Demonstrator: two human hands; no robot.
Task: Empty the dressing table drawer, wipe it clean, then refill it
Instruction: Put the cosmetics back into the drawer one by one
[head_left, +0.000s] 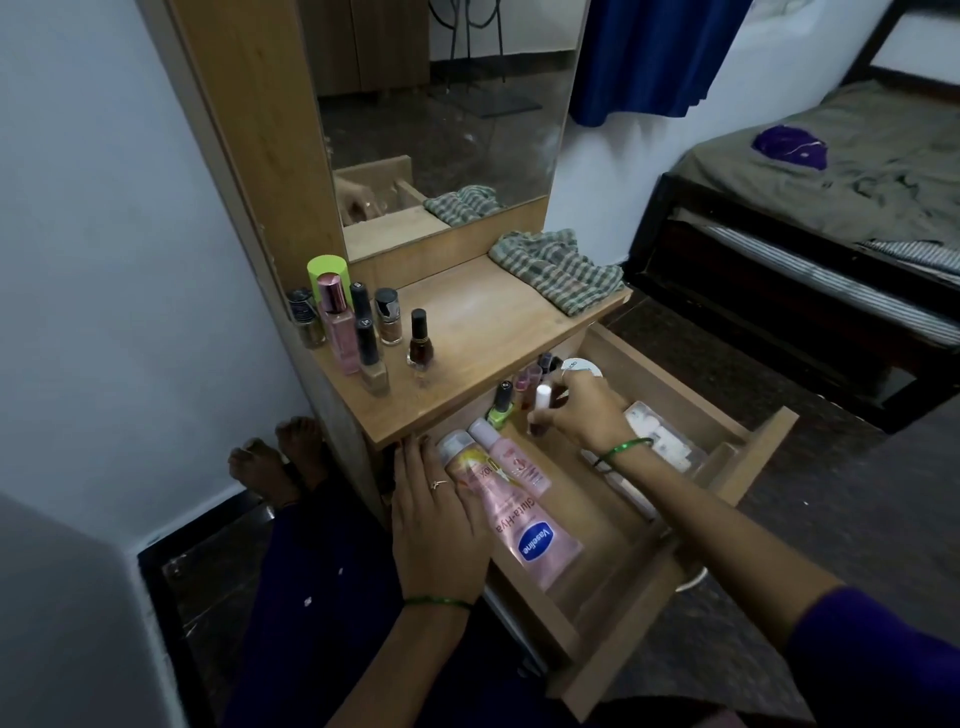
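— While the right hand (582, 410) is down in the open drawer (613, 644), what should it mind?

— From the head view, its fingers (540, 415) pinch a small white-capped bottle (540, 405) standing among other little bottles at the back. I'd lift it straight up, since the green nail polish (498, 410) stands just beside it and would tip easily.

— And the left hand (436, 525)?

— It lies flat, fingers straight, on the drawer's left edge, touching the spray can (462, 462). It grips nothing. Best left there to steady the drawer.

— Where should the bottle go?

— Onto the table (483, 317), I judge, near the upright bottles (363, 332) at its left end, well apart from the checked cloth (558, 270). The Vaseline tube (524, 519) and the clear packet (660, 439) remain inside, so emptying looks about half done.
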